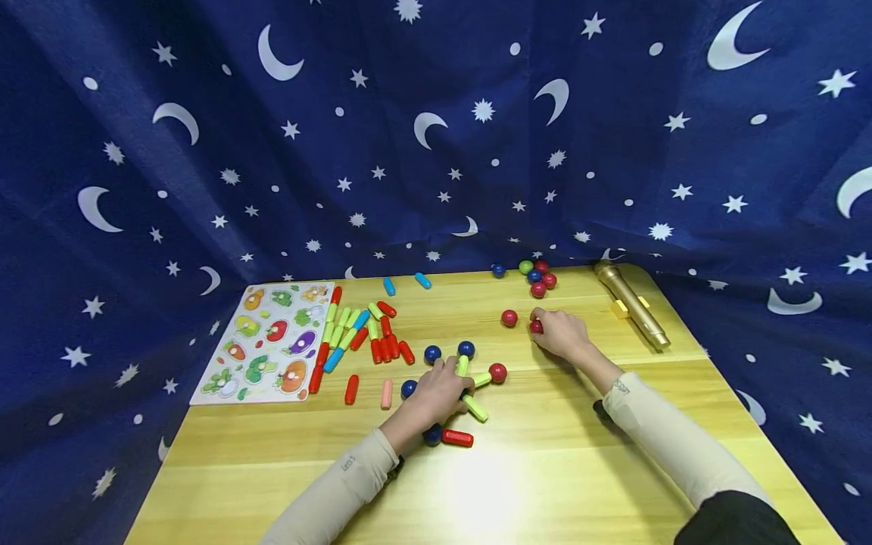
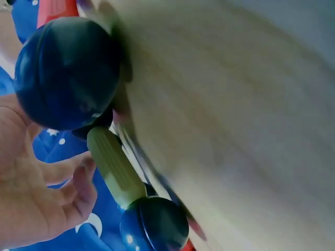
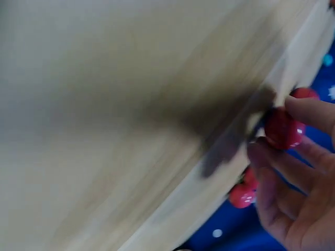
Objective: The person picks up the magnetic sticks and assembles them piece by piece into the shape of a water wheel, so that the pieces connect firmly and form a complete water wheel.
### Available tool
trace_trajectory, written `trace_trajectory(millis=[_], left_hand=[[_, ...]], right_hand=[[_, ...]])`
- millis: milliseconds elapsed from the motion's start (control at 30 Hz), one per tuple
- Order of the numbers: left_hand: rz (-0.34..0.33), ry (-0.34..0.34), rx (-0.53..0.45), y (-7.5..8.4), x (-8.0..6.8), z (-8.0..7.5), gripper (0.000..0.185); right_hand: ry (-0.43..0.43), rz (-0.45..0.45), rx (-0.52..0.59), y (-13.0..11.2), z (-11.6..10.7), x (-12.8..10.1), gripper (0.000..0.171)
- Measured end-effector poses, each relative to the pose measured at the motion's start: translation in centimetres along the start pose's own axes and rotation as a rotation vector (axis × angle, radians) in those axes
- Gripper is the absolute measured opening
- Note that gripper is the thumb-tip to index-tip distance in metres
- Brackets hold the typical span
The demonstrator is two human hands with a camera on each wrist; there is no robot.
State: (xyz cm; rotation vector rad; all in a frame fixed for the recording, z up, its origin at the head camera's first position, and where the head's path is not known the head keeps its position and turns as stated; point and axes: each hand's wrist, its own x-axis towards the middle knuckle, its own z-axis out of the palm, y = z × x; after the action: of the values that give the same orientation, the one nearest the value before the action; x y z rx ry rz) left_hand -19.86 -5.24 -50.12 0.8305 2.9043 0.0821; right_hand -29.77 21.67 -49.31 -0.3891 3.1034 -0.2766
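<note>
My right hand [image 1: 562, 333] pinches a red ball [image 3: 284, 128] between thumb and fingers, just above the wooden table. Another red ball [image 1: 509, 318] lies to its left. My left hand [image 1: 439, 393] grips a ball-and-stick figure near its middle, where a dark blue ball is partly hidden by the fingers. Light green sticks [image 1: 475, 409] spread out from there, one ending at a red ball [image 1: 498, 372]. Blue balls [image 1: 432, 353] stand round the hand. A large blue ball [image 2: 68, 73] and a ribbed green stick [image 2: 116, 167] show close up in the left wrist view.
Loose red, green and blue sticks [image 1: 351, 389] lie left of the hands, beside a vegetable puzzle board [image 1: 204, 390]. Several balls [image 1: 538, 290] cluster at the back edge. A gold microphone-shaped thing [image 1: 633, 306] lies at the right. A starry dark blue cloth [image 1: 381, 219] hangs behind.
</note>
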Motion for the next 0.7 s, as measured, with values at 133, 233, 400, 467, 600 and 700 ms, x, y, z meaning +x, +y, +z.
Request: trace_trajectory(millis=[133,233,400,467,600,700], left_hand=[[0.023,0.042,0.043,0.3,0.4,0.5,0.022],[0.043,0.056,0.049,0.4,0.6,0.8,0.022],[0.038,0.076,0.021,0.4,0.7,0.7,0.022],[0.033,0.090,0.015,0.4,0.8,0.8,0.023],[0.034,0.106,0.032,0.4,1.0,0.9,0.024],[0.029,0.102,0.041,0.5,1.2,0.9,0.025]], right_hand=[[-0.037,0.056,0.038,-0.6,-0.3,-2.7,0.034],[-0.076,0.066,0.050,-1.8,-0.6,-4.6,0.031],[-0.118,0.001,0.099,-4.6,-0.2,-7.5,0.033],[-0.137,-0.021,0.137,-5.8,0.1,-8.5,0.035],[-0.167,-0.064,0.201,-7.8,0.5,-9.8,0.037],[-0.163,-0.102,0.224,-8.6,0.7,-10.3,0.037]])
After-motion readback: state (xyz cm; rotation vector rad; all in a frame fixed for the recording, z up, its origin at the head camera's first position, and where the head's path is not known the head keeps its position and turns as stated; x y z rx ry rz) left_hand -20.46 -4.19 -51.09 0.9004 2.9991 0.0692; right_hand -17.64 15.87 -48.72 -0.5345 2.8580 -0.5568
